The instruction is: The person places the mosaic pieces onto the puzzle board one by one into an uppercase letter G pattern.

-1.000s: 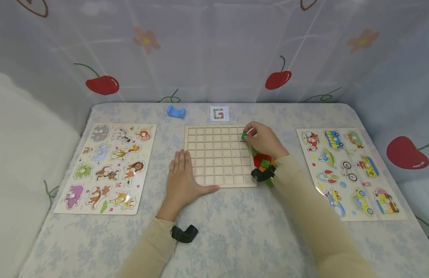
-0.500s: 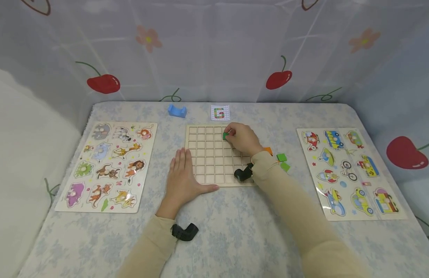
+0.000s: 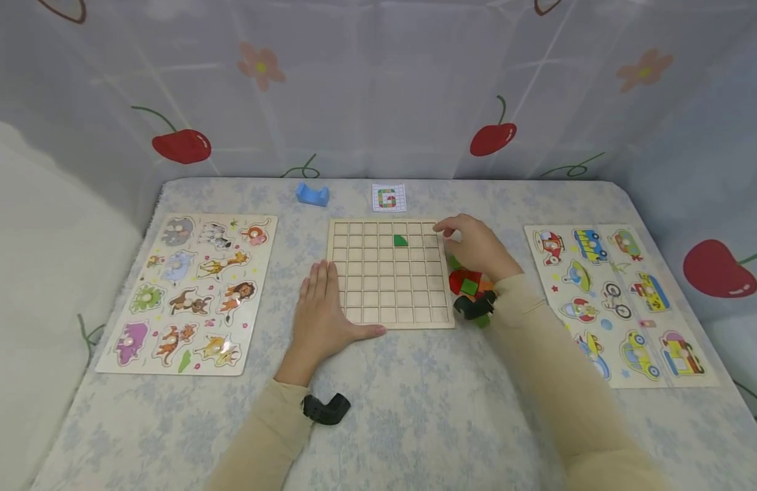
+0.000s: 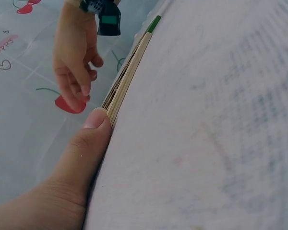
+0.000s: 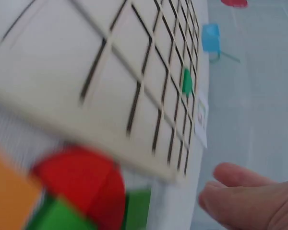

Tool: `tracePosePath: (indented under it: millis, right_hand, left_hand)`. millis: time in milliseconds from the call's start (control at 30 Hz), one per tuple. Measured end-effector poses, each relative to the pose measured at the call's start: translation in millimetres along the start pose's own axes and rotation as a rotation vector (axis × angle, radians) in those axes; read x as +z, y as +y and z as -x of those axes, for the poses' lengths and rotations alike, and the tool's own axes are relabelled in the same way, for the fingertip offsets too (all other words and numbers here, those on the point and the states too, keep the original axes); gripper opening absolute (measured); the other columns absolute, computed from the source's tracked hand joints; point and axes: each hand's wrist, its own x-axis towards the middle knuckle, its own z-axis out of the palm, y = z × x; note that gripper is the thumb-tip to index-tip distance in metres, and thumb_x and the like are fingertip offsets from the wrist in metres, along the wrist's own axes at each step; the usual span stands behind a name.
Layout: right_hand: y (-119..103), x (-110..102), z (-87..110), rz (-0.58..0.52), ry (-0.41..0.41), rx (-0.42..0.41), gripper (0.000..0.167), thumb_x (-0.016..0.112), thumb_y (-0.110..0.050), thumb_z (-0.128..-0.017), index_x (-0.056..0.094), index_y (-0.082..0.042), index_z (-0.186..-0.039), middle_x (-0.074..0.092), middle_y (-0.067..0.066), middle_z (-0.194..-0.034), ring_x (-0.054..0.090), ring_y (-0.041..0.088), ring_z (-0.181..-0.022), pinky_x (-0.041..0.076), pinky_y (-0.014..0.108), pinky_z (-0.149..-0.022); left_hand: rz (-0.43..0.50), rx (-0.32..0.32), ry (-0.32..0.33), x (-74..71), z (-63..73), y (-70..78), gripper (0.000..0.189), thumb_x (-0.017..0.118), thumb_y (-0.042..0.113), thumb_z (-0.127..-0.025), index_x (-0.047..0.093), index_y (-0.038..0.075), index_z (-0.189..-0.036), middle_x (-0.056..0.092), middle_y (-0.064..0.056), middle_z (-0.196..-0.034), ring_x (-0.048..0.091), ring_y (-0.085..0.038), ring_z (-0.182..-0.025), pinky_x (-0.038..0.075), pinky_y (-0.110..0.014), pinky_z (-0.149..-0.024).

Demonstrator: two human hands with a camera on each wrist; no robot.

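A wooden grid board lies at the table's middle, a green quarter-round tile in one cell of its second row from the top. My left hand rests flat along the board's left side, fingers straight, its thumb on the near edge. Above the board's top right corner is my right hand, fingers loosely bent, with nothing between thumb and fingertips in the right wrist view. Below that hand lies a pile of red, orange and green tiles beside the board's right edge, partly covered by the wrist strap.
Behind the board lie a small pattern card and a blue plastic holder. An animal puzzle board is at the left, a vehicle puzzle board at the right. A patterned curtain hangs behind the table.
My right hand carried the green tile left over the board and let it go in a cell. It has since moved back right, towards the tile pile. My left hand stayed in place.
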Motion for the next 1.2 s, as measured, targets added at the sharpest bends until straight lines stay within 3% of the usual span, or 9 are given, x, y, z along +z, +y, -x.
tracePosePath:
  millis: [100,267,367,667,800,967,1200]
  right_hand:
    - [17.4,-12.1,13.3,0.01,-0.044,0.056,0.033,0.054,-0.012,-0.1,0.061,-0.011,-0.133,0.058,0.015,-0.123,0.053,0.03,-0.09,0.051,0.038,-0.07]
    - [39.2,-20.7,27.0,0.04,-0.131,0.084,0.033,0.057,-0.012,-0.098,0.063,-0.007,-0.13,0.058,0.017,-0.124,0.051,0.032,-0.109,0.049,0.049,-0.094]
    - [47.1,-20.2,30.7,0.037,-0.154,0.077,0.031,0.06,-0.012,-0.097,0.064,-0.006,-0.127,0.058,0.018,-0.125,0.051,0.034,-0.113,0.046,0.054,-0.099]
    - [58.1,-19.4,31.7,-0.012,-0.111,0.066,0.016,0.065,-0.017,-0.097,0.059,-0.009,-0.108,0.059,0.012,-0.107,0.053,0.027,-0.093,0.047,0.034,-0.075]
    - [49.0,-19.8,23.9,-0.045,-0.059,0.051,0.017,0.066,-0.02,-0.096,0.059,-0.009,-0.108,0.06,0.011,-0.106,0.053,0.028,-0.093,0.047,0.034,-0.073]
    - [18.1,-4.8,1.4,-0.099,-0.001,0.031,0.018,0.067,-0.021,-0.096,0.06,-0.012,-0.109,0.06,0.01,-0.106,0.054,0.027,-0.092,0.047,0.034,-0.07]
    - [-26.5,30.2,-30.8,-0.173,0.011,-0.011,0.017,0.067,-0.021,-0.096,0.061,-0.013,-0.109,0.063,0.009,-0.108,0.056,0.024,-0.098,0.046,0.036,-0.081]
  left_hand:
    - [0.006,0.001,-0.003,-0.4,0.1,0.0,0.154,0.058,0.098,-0.051,0.005,0.0,-0.159,0.004,-0.018,-0.167,0.002,-0.031,-0.156,0.009,-0.049,-0.126]
    - [0.014,0.001,-0.011,-1.5,-0.3,0.0,0.155,0.059,0.098,-0.051,0.004,0.001,-0.159,0.003,-0.018,-0.167,0.001,-0.031,-0.156,0.008,-0.049,-0.127]
    - [0.015,0.002,-0.014,-1.4,-0.5,-0.8,0.155,0.058,0.098,-0.051,0.004,0.001,-0.159,0.003,-0.017,-0.167,0.0,-0.031,-0.156,0.007,-0.049,-0.127]
    - [0.018,0.002,-0.015,-1.1,-0.8,-0.8,0.154,0.058,0.098,-0.051,0.005,0.002,-0.159,0.002,-0.015,-0.168,0.0,-0.03,-0.156,0.007,-0.048,-0.127]
    - [0.021,-0.004,-0.031,-2.7,-0.6,-0.2,0.154,0.059,0.098,-0.051,0.004,0.002,-0.159,0.001,-0.015,-0.168,-0.002,-0.029,-0.156,0.005,-0.047,-0.127]
    - [0.017,-0.01,-0.043,-3.7,-0.7,0.1,0.155,0.059,0.098,-0.051,0.003,0.002,-0.159,0.001,-0.015,-0.168,-0.003,-0.029,-0.156,0.004,-0.045,-0.127]
    - [0.011,-0.004,-0.039,-3.5,-1.3,-0.4,0.155,0.058,0.098,-0.051,0.005,0.001,-0.159,0.002,-0.017,-0.168,-0.001,-0.029,-0.156,0.005,-0.045,-0.127]
